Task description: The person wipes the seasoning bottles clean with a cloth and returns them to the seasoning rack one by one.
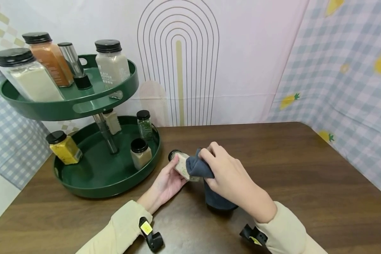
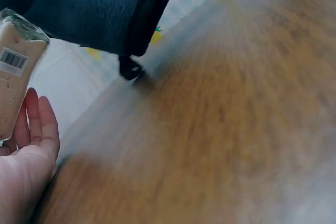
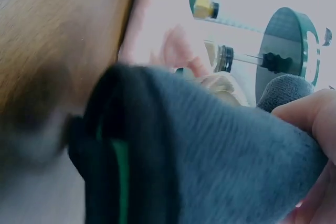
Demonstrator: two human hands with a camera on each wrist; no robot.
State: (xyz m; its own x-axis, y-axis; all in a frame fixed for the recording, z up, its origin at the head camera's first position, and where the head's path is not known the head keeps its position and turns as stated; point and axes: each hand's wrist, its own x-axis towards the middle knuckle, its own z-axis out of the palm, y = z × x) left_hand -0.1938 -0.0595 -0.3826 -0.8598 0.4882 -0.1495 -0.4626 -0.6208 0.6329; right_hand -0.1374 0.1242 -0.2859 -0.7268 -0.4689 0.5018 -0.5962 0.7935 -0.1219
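Over the tabletop, my left hand (image 1: 169, 178) grips a small glass spice jar (image 1: 181, 169) with pale contents, tilted so its black lid points up and left. A barcode label (image 2: 14, 60) shows on the jar in the left wrist view. My right hand (image 1: 227, 173) pinches a dark blue-grey cloth (image 1: 217, 194) whose bunched upper part lies against the jar's side. The rest of the cloth hangs down below the fingers with a dark edging; in the right wrist view the cloth (image 3: 226, 150) covers much of the jar.
At left stands a two-tier green tray (image 1: 108, 192). Its top tier holds larger jars, such as a black pepper jar (image 1: 112, 67), and a silver cylinder (image 1: 74, 65). Below are a yellow jar (image 1: 65, 148), a beige jar (image 1: 140, 154) and a green-herb jar (image 1: 144, 125). The wooden table (image 1: 304, 183) extends right.
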